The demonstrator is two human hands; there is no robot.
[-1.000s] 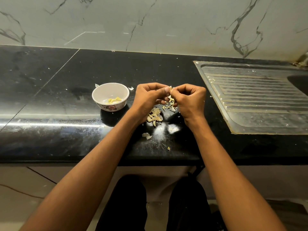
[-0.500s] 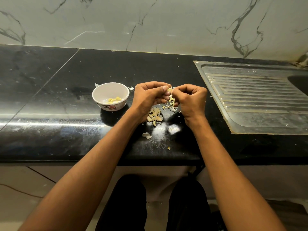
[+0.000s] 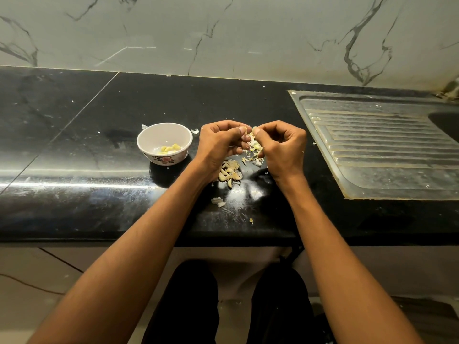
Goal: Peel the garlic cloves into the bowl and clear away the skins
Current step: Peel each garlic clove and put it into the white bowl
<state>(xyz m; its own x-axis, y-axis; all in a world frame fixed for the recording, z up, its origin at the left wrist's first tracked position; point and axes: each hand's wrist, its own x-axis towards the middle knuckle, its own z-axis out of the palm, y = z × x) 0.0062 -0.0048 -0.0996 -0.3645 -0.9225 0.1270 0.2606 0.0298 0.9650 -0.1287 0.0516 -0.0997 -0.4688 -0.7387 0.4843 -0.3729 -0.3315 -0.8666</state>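
A small pale garlic clove (image 3: 249,130) sits pinched between the fingertips of both hands above the black stone tabletop (image 3: 87,150). The left hand (image 3: 221,144) has its grip curled, thumb and forefinger pressed on the clove's left end; the right hand (image 3: 280,145) mirrors it, its grip curled and pinching the clove's right end, so the two thumbs nearly meet.

Directly under the hands lies a loose scatter of thin papery garlic skins (image 3: 253,155), partly hidden by the fingers. Just nearer the person, beside the left wrist, is a small heap of unpeeled cream-coloured garlic cloves (image 3: 229,173) resting on the tabletop. A few more skin scraps (image 3: 218,201) lie apart, closer to the tabletop's front edge.

Left of the left hand stands a round white ceramic bowl with a flower pattern on its side (image 3: 149,142), upright, holding several peeled yellowish cloves (image 3: 170,148) at its bottom.

To the right, well apart from the hands, a ribbed steel sink drainboard (image 3: 385,150) is set into the tabletop. A grey-veined marble wall (image 3: 223,33) rises behind.
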